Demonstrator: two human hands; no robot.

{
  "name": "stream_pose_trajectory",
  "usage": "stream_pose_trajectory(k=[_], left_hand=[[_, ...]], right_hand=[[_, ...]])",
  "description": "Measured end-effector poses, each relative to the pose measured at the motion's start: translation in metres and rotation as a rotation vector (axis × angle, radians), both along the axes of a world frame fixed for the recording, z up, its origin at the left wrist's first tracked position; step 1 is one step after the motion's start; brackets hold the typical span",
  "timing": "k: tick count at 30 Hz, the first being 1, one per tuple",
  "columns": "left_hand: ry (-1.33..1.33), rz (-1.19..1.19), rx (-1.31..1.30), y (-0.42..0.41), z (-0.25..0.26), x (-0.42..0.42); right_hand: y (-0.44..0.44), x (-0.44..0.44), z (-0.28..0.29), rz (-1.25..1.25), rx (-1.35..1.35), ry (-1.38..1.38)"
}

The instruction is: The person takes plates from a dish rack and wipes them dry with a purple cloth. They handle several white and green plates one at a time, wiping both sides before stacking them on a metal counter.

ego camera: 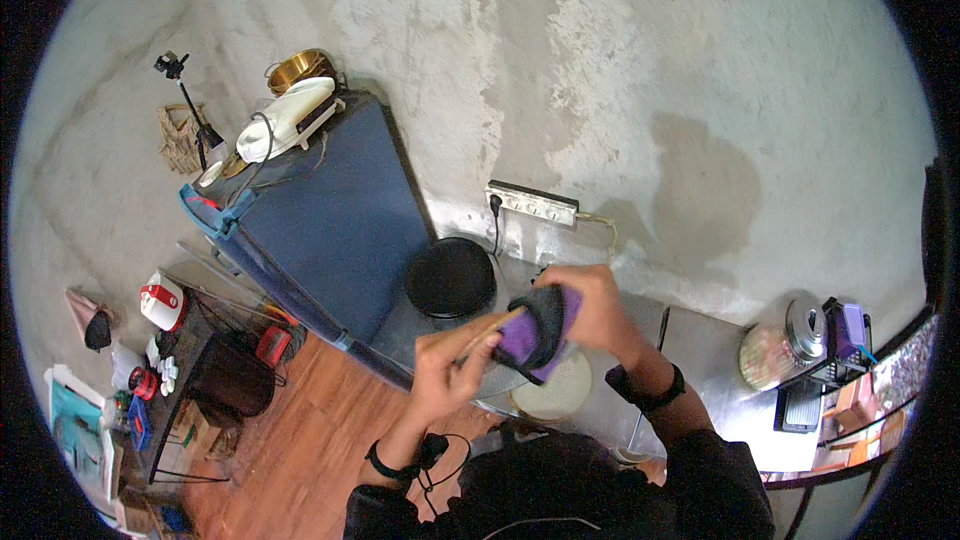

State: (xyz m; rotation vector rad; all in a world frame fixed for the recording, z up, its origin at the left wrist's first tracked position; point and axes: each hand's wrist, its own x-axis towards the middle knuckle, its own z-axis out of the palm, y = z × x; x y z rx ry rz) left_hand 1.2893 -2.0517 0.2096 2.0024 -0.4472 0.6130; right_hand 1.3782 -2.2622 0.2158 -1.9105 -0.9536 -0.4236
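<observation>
My left hand is closed on the thin, light-brown, handle-like end of a black and purple item. Its dark curved part and purple surfaces are blurred, so its exact kind cannot be told. From the other side my right hand grips the purple part, fingers bent over its top. Just beyond my left hand, a round black pan or lid rests on the grey metal counter. Below the held item lies a round, pale, flat thing, partly hidden by it.
A blue refrigerator stands left of the counter, with a white appliance and brass-coloured pots on top. A power strip with a black plug hangs on the wall. At right are a lidded glass jar and a black rack.
</observation>
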Motion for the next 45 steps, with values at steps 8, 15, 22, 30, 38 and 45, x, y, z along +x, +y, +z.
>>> stream_pose_trajectory(k=[8, 15, 22, 30, 38, 45], left_hand=[[-0.154, 0.440, -0.696, -0.032, -0.013, 0.033], [-0.087, 0.326, -0.905, -0.044, -0.044, 0.033], [0.265, -0.124, -0.796, 0.022, 0.015, 0.033], [0.134, 0.179, -0.731, -0.023, 0.001, 0.025], [-0.082, 0.312, -0.916, -0.052, -0.008, 0.042], [0.057, -0.016, -0.354, 0.007, -0.013, 0.025]], right_hand=[[0.061, -0.029, -0.103, -0.167, 0.981, 0.648], [0.027, -0.005, -0.107, 0.202, 0.911, 1.048], [-0.023, 0.016, -0.078, 0.076, 0.438, 0.628], [0.030, 0.016, -0.080, 0.052, 1.264, 0.884], [0.059, -0.041, -0.105, 0.362, 1.043, 1.277], [-0.017, 0.040, -0.147, 0.143, 0.394, 0.609]])
